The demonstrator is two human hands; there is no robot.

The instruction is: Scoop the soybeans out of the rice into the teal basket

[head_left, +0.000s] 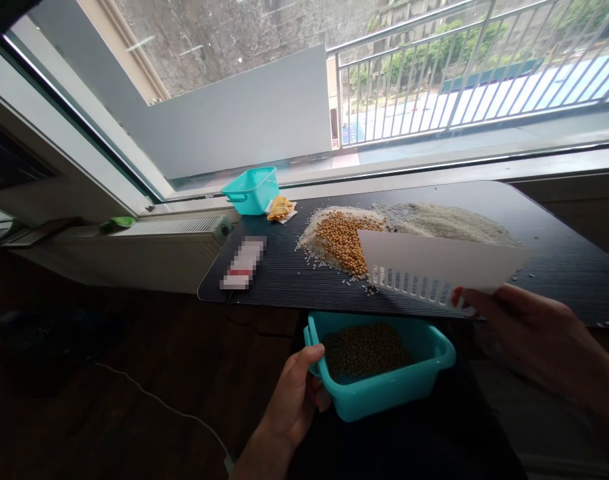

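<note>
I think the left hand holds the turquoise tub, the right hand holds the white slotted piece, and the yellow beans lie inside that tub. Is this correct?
No: the head view shows the yellow beans heaped with white grains on the dark table, not in the turquoise tub, which the left hand holds. The right hand holds the white slotted piece.

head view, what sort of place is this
Probably an ordinary indoor room, perhaps in a home, right beside a large window. The window frame, the radiator below it and the metal railing outdoors beyond the glass suggest this.
</note>
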